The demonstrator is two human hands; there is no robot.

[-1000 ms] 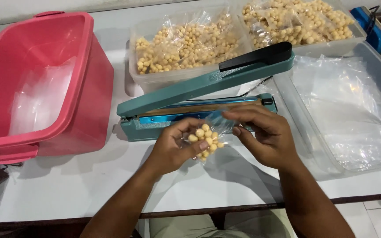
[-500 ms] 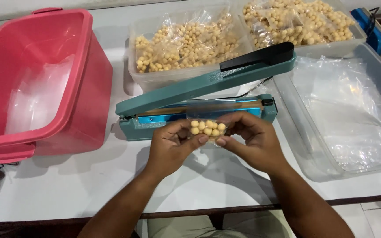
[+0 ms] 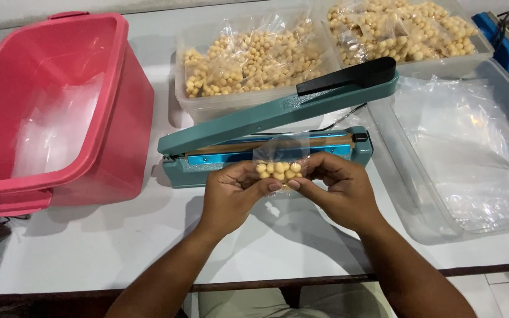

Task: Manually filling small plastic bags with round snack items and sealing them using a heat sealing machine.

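Both hands hold a small clear plastic bag of pale yellow round snacks [image 3: 279, 168] upright in front of a teal heat sealer [image 3: 266, 126]. My left hand [image 3: 234, 197] pinches the bag's lower left side. My right hand [image 3: 340, 188] pinches its lower right side. The bag's open top lies over the sealer's blue bar, under the raised arm with its black handle [image 3: 349, 75].
A pink plastic bin [image 3: 60, 112] with clear bags inside stands at the left. Behind the sealer, two clear tubs [image 3: 254, 56] hold bagged snacks. A clear tray [image 3: 460, 153] of empty plastic bags sits at the right. The table's front edge runs near my forearms.
The bag has been turned from lying loose in my left hand to standing upright between both hands, and moved forward so its top rests on the sealer bar.
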